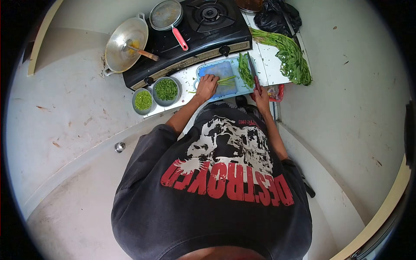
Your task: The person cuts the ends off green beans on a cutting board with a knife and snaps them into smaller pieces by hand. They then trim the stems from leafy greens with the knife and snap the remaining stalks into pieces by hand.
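Observation:
My left hand (207, 88) is closed over a few thin green stalks (227, 80), which lie across a blue cutting board (223, 90). Their cut ends stick out to the right of my fingers. At the board's right edge, my right hand (261, 99) grips a knife (257, 83) by its red handle, the blade pointing away from me. Just left of the blade lies a pile of cut green leaves (245, 71). Two grey bowls stand left of the board, one with dark chopped greens (166, 89), the other with paler chopped green pieces (143, 100).
Behind the board is a black gas stove (195, 39) with a red-handled strainer (166, 15). A wok (125, 45) holding a wooden-handled ladle (145, 53) sits at its left. Leafy greens (291, 60) and a black plastic bag (277, 17) lie on the right counter.

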`<state>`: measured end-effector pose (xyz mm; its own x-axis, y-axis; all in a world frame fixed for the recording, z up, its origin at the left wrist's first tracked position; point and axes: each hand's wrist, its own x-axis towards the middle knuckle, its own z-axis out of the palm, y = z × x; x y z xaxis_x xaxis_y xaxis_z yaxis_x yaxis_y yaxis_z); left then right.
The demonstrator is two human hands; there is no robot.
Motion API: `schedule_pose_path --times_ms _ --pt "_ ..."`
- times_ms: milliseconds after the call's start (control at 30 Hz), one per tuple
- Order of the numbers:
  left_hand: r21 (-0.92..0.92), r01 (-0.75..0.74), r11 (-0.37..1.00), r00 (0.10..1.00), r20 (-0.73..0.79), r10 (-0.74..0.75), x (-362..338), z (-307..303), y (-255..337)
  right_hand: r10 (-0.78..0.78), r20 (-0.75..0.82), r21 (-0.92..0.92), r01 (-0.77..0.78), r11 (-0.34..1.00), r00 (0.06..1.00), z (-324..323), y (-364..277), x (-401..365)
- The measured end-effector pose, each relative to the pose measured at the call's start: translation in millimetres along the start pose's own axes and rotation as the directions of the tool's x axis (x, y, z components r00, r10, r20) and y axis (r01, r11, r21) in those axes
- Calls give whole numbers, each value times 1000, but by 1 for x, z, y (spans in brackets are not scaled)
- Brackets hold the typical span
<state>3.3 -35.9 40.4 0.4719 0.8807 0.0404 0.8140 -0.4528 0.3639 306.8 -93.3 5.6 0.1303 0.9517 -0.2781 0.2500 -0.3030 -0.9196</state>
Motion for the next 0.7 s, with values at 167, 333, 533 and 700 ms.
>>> schedule_pose_path --times_ms 167,333,533,700 --pt "-140 198 970 978 -36 -205 8 -5 -7 54 -6 17 -54 998 999 -6 -22 -1" --pt "-323 161 933 985 -3 -171 28 -14 -37 46 6 5 -46 999 999 -5 -17 -1" --pt "-330 69 941 994 -60 -94 22 -18 -45 6 14 -4 -6 1000 1000 -2 -46 -14" --pt "-335 176 926 971 -94 -219 3 -12 -50 -114 72 -245 128 961 991 12 -73 -21"
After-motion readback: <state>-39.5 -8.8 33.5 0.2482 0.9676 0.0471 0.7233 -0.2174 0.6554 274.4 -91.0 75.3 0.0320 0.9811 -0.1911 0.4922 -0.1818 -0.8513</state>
